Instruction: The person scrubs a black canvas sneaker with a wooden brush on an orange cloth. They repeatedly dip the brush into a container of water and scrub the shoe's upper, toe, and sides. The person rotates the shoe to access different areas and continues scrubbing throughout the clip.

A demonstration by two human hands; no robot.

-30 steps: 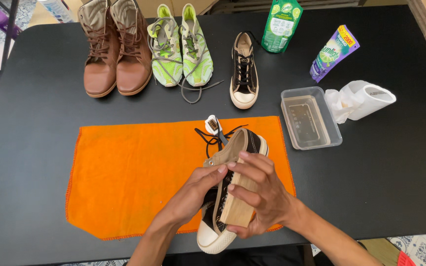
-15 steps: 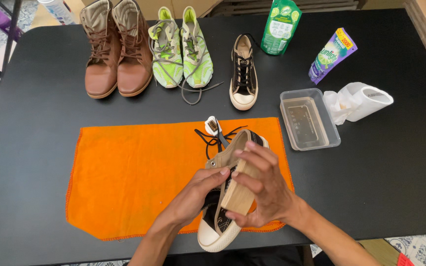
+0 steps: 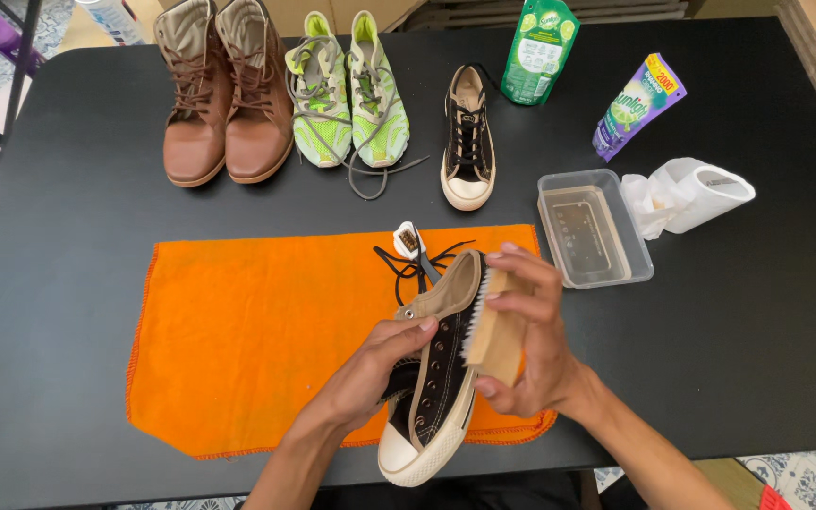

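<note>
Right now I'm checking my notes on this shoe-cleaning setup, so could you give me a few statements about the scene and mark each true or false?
1. The right hand holds a wooden brush against the side of the black sneaker. True.
2. The left hand rests flat on the orange cloth, away from the sneaker. False: it grips the black sneaker.
3. A pair of brown boots stands at the far edge of the table. True.
4. The clear plastic tub sits on the orange cloth. False: it sits on the bare table, to the right of the cloth.
5. The green sneakers lie between the boots and a single black sneaker. True.
</note>
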